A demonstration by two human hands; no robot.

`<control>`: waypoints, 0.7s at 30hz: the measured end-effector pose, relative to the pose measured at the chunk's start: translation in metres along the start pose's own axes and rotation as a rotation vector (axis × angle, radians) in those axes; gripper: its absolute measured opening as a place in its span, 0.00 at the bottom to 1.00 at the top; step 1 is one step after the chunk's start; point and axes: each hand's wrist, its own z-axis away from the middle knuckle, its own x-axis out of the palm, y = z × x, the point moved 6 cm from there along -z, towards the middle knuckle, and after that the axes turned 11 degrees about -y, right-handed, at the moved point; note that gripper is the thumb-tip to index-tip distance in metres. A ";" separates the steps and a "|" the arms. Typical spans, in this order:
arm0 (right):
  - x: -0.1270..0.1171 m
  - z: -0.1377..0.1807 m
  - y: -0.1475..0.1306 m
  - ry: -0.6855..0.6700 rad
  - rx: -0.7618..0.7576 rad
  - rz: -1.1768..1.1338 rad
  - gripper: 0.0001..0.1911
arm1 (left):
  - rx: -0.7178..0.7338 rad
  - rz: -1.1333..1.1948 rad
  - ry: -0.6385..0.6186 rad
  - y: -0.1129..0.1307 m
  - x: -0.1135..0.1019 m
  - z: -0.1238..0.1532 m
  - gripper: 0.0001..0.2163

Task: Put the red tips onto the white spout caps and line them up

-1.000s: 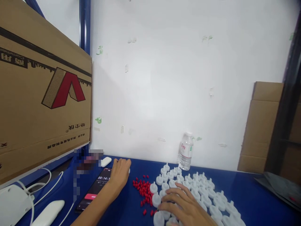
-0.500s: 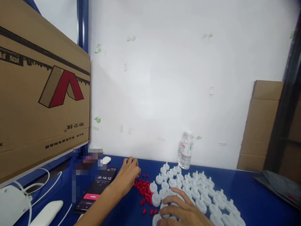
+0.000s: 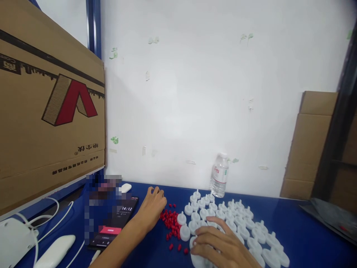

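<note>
Fingers bent and drawn close, the left hand [image 3: 154, 204] hangs just beside the scattered red pieces [image 3: 172, 220]; from where I stand I can't make out whether they pinch anything. Well apart from it, the right hand [image 3: 219, 242] arches over the near part of the white pieces [image 3: 259, 231], fingers a little spread, its thumb hidden, so I can't say whether it grips one.

Under both hands runs a blue tabletop [image 3: 156, 245], meeting a white wall [image 3: 178, 104] marked with bits of green and old tape. Beyond the right hand a water bottle [image 3: 219, 180] stands near the wall. A phone [image 3: 110, 230] lies left of the left hand, and farther left looms a printed cardboard box [image 3: 75, 108].

Around the right hand, most white pieces sit on their broad round bases, narrow stems pointing up, long axes roughly upright. The red bits lie every which way, too small to read.
</note>
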 end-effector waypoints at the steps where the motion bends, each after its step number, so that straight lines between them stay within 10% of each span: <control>1: -0.004 0.000 0.000 0.031 0.017 -0.001 0.13 | -0.003 0.022 0.023 0.000 -0.002 0.000 0.08; 14: 0.009 0.013 0.025 0.119 0.347 -0.108 0.10 | 0.118 0.743 0.444 0.058 -0.050 0.023 0.07; 21: 0.012 0.023 0.031 0.207 0.371 -0.140 0.15 | 0.266 1.164 0.392 0.080 -0.052 0.025 0.08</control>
